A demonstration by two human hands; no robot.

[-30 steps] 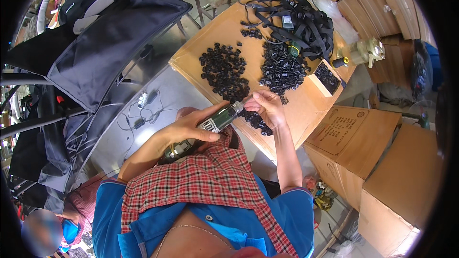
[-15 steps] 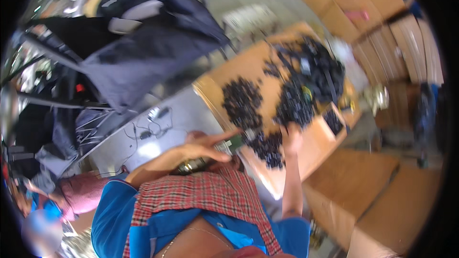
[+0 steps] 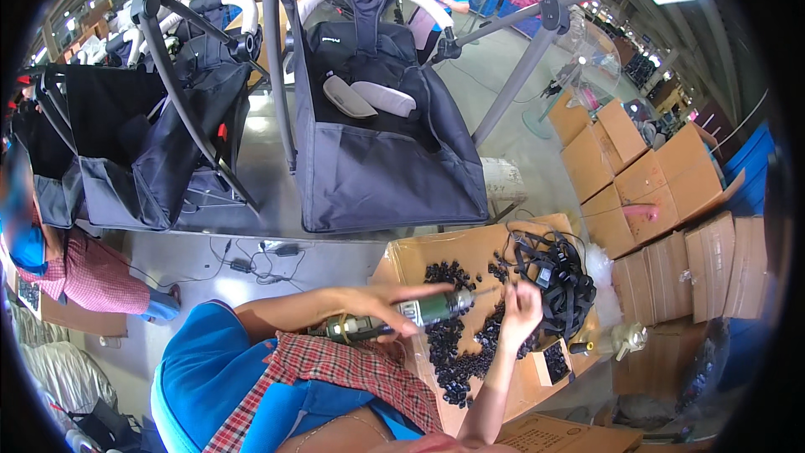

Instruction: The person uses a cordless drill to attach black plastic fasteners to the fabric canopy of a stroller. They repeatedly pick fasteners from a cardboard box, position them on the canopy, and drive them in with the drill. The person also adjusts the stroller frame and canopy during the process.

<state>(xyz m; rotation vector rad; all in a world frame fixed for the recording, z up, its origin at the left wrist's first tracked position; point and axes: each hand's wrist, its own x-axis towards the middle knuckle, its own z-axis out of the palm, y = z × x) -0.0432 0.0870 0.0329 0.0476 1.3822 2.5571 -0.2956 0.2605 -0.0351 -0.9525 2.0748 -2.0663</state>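
My left hand (image 3: 394,306) is wrapped around the body of a green and grey power screwdriver (image 3: 402,316), index finger stretched along its top, so the tool lies nearly level with its tip pointing to my right. My right hand (image 3: 520,312) sits just past that tip, fingers pinched narrow on something small and dark that I cannot make out, held right at the bit. Directly under both hands I see a heap of small black plastic parts (image 3: 457,344) spread over a flattened cardboard sheet (image 3: 402,260) that serves as the work surface. Beyond my right hand lies a tangle of black straps with buckles (image 3: 558,273), and near the sheet's lower right edge a small open box of more black pieces (image 3: 553,362). Further right stand stacked cardboard cartons (image 3: 654,184). Ahead of me, well apart from the hands, two dark fabric strollers (image 3: 377,126) stand on the grey floor, and a person in a checked shirt (image 3: 80,273) sits at my left.
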